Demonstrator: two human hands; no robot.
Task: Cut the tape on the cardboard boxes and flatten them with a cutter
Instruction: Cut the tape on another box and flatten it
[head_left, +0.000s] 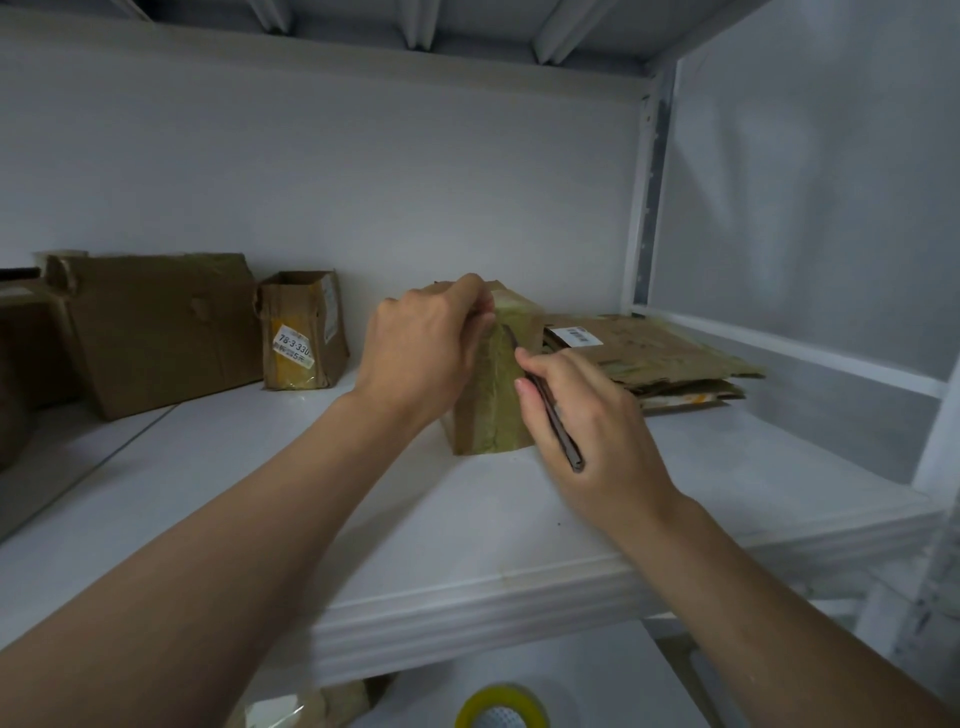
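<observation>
A small taped cardboard box (493, 410) stands upright on the white shelf (467, 519), in the middle of the view. My left hand (415, 348) grips its top left edge, fingers curled over the top. My right hand (587, 415) holds a thin dark cutter (553, 415) like a pen, its tip against the tape strip running down the box's front face. The box's left side is hidden behind my left hand.
A stack of flattened cardboard (660, 358) lies to the right of the box. At the left stand a small labelled box (304, 332) and a larger brown box (161, 327). A yellow tape roll (501, 709) sits below the shelf. A white upright (649, 187) bounds the right side.
</observation>
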